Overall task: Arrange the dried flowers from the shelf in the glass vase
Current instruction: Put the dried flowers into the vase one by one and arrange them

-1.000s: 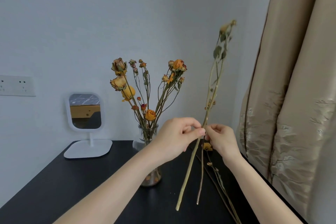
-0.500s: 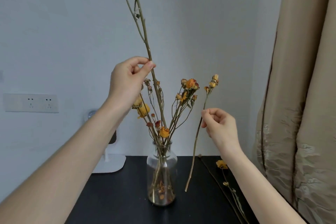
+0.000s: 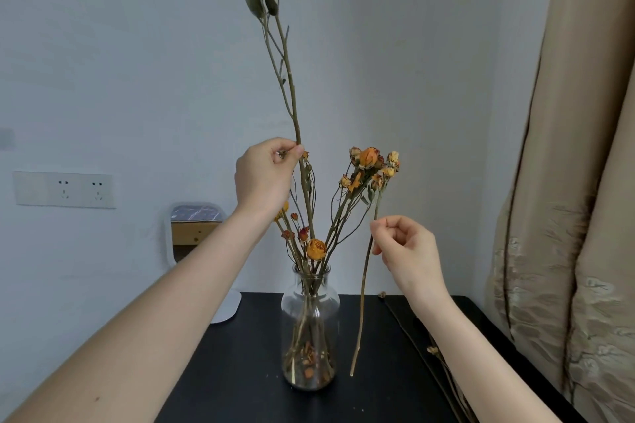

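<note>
Changed: the left grip has come down closer to the glass vase, and the tall stem it holds has sunk lower into the vase neck. The right grip has hardly moved.
What that means: the tall stem looks almost set in place. I think the short stem goes in next.
Curtain: hangs well to the right of the vase.
Tabletop: black, with the vase standing on it.
Tall stem: rises from the vase, leaning a little left, far above the other flowers.
Glass vase: clear, already holding a bunch of orange dried flowers.
Short stem: hangs just to the right of the vase, outside it, its low end above the tabletop.
Left grip: above the vase, thumb and fingers pinching the tall stem.
Right grip: up and to the right of the vase, fingers curled, pinching the short stem.
Loose stems: lie on the tabletop to the right of the vase, still waiting.
Hard to see: the tall stem's top is cut off by the picture edge. Its low end is lost among the stems inside the vase. No shelf shows.
</note>
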Demonstrator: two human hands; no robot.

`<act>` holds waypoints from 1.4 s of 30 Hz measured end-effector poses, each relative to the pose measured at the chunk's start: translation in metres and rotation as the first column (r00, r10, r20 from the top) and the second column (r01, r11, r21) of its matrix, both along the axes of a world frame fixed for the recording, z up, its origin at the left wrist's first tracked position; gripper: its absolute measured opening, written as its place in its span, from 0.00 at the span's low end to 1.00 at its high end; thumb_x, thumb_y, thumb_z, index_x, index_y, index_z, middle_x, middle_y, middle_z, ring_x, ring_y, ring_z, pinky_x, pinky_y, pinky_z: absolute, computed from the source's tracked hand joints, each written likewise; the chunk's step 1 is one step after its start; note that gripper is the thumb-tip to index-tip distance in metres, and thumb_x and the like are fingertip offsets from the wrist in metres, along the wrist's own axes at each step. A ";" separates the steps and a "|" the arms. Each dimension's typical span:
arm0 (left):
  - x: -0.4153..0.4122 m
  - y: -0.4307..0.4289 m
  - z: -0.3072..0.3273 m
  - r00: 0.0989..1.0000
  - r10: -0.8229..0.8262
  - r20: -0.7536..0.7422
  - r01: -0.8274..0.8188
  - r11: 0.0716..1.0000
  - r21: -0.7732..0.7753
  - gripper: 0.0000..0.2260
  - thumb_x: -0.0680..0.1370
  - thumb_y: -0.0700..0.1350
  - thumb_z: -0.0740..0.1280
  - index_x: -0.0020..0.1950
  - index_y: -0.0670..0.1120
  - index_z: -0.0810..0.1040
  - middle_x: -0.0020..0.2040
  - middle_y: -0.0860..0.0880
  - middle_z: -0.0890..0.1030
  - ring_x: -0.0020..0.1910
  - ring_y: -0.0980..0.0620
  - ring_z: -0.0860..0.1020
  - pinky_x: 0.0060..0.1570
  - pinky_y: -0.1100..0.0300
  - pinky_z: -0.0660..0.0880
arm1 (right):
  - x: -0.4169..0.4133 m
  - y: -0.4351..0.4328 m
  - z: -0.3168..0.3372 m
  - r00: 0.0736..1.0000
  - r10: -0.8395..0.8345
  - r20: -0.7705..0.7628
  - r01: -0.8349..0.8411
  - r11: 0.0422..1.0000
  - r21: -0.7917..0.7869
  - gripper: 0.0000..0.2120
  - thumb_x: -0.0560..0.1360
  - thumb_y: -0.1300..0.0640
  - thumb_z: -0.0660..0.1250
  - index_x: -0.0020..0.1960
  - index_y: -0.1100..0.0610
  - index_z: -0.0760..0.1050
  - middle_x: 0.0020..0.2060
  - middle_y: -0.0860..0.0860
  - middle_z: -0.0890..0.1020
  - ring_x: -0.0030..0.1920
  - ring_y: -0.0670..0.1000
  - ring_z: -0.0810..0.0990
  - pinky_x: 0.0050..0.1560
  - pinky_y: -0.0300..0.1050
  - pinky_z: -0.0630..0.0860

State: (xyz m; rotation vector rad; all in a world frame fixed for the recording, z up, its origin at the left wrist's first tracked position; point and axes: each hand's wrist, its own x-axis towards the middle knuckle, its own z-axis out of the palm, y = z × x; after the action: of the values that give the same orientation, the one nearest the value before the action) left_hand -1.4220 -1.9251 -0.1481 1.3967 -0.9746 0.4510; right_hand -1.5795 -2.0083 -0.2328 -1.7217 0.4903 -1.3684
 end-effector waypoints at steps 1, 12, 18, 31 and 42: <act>0.002 -0.002 -0.004 1.000 0.010 0.009 -0.010 1.000 0.018 0.07 0.77 0.50 0.66 0.48 0.50 0.81 0.26 0.52 0.73 0.25 0.52 0.74 0.37 0.68 0.72 | 0.000 -0.001 -0.001 1.000 -0.003 -0.003 0.003 1.000 -0.001 0.06 0.77 0.59 0.64 0.41 0.56 0.76 0.28 0.55 0.74 0.24 0.39 0.72 0.37 0.33 0.68; 0.007 -0.023 -0.029 0.987 0.092 0.132 -0.141 0.889 0.435 0.08 0.77 0.47 0.64 0.42 0.45 0.80 0.21 0.51 0.73 0.27 0.54 0.76 0.42 0.58 0.76 | 0.005 -0.006 -0.013 0.999 0.012 -0.034 -0.013 1.000 -0.023 0.06 0.77 0.59 0.64 0.41 0.55 0.76 0.27 0.53 0.75 0.25 0.39 0.72 0.34 0.30 0.70; 0.008 -0.030 -0.026 0.988 0.072 0.134 -0.134 0.830 0.541 0.07 0.77 0.46 0.63 0.40 0.48 0.77 0.21 0.51 0.74 0.22 0.56 0.76 0.33 0.65 0.72 | 0.007 -0.008 -0.019 0.999 0.035 -0.018 -0.036 0.999 -0.037 0.07 0.76 0.61 0.64 0.40 0.54 0.76 0.26 0.49 0.75 0.27 0.38 0.74 0.37 0.25 0.72; 0.009 -0.048 -0.007 0.987 -0.068 -0.148 0.122 0.909 0.398 0.13 0.80 0.46 0.60 0.40 0.42 0.77 0.26 0.48 0.75 0.20 0.56 0.74 0.30 0.62 0.71 | 0.008 -0.017 -0.030 0.999 0.034 -0.012 -0.035 0.999 -0.030 0.07 0.76 0.62 0.65 0.40 0.54 0.76 0.25 0.49 0.75 0.28 0.40 0.75 0.39 0.25 0.73; 0.009 -0.050 -0.007 0.987 -0.064 -0.150 0.105 0.954 0.280 0.16 0.80 0.48 0.60 0.41 0.40 0.79 0.26 0.50 0.73 0.26 0.55 0.76 0.32 0.69 0.71 | 0.002 -0.021 -0.033 0.999 0.009 -0.037 -0.010 0.999 -0.034 0.07 0.76 0.61 0.64 0.40 0.54 0.76 0.27 0.53 0.75 0.28 0.39 0.74 0.38 0.26 0.73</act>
State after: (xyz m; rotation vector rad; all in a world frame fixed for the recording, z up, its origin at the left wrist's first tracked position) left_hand -1.4131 -1.9753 -0.1551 1.6166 -1.0091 0.1470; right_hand -1.5774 -2.0295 -0.2663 -1.7776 0.4816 -1.3476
